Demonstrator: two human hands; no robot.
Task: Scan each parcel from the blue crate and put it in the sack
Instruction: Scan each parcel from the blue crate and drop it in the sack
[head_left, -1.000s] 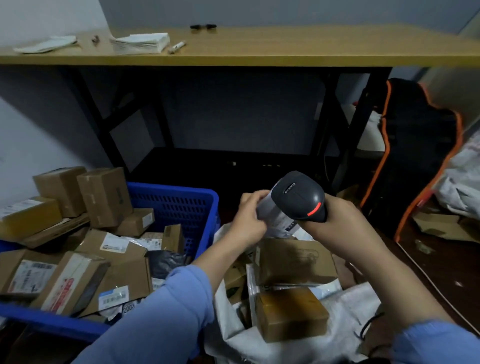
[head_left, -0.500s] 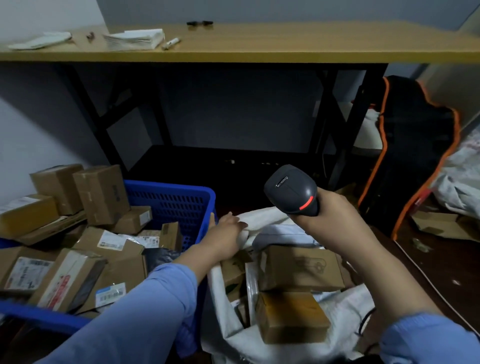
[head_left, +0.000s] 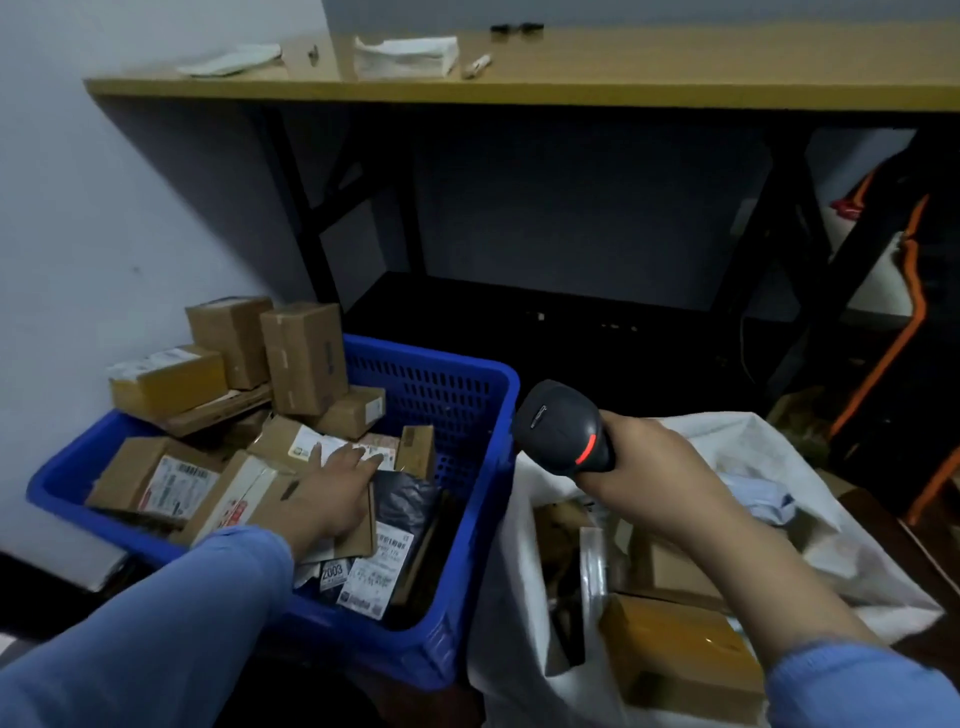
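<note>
Hands apart: my left hand (head_left: 332, 488) lies with fingers straight, gripping nothing, over the cardboard parcels (head_left: 156, 478) in the blue crate (head_left: 452, 395) at lower left, evidently picking out the next one. My right hand (head_left: 660, 467) is wrapped round the handle of the barcode scanner (head_left: 561, 426), held mid-frame by the sack (head_left: 511, 561), ready for a label. Crate: rigid perforated plastic. Parcels: matt brown boxes with white labels, and one glossy black poly mailer (head_left: 410, 499). Sack: limp white woven fabric, lower right, boxes inside.
</note>
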